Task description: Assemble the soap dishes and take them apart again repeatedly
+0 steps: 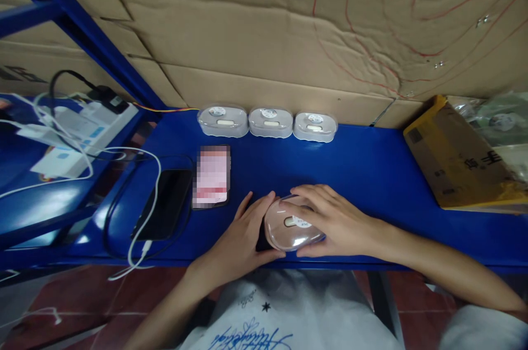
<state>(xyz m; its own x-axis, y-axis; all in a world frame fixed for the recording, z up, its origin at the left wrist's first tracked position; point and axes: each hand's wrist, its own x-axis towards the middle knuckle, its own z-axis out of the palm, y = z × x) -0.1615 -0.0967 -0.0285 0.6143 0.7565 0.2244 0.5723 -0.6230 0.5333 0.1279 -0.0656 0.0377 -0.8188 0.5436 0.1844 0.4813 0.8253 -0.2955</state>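
An oval clear plastic case (pixel 295 240) with a round white sticker sits at the front edge of the blue shelf. My left hand (pixel 247 234) curves around its left end, thumb at the near side and fingers at the far side. From the right, my right hand (pixel 336 220) grips the same case, its fingers over the top and far side and the thumb low in front. Through the lid a small pale slot shows; the contents are hard to make out. Behind stand three similar cases, a left one (pixel 223 129), a middle one (pixel 270 130) and a right one (pixel 315 133).
Left of my hands lie a phone with a lit, blurred screen (pixel 211 174) and a dark phone (pixel 167 201) beside a white cable (pixel 159 174). White power strips (pixel 86 135) sit farther left among wires. An opened cardboard box (pixel 457 168) holds clear bags at right. Cardboard (pixel 247 25) walls the back.
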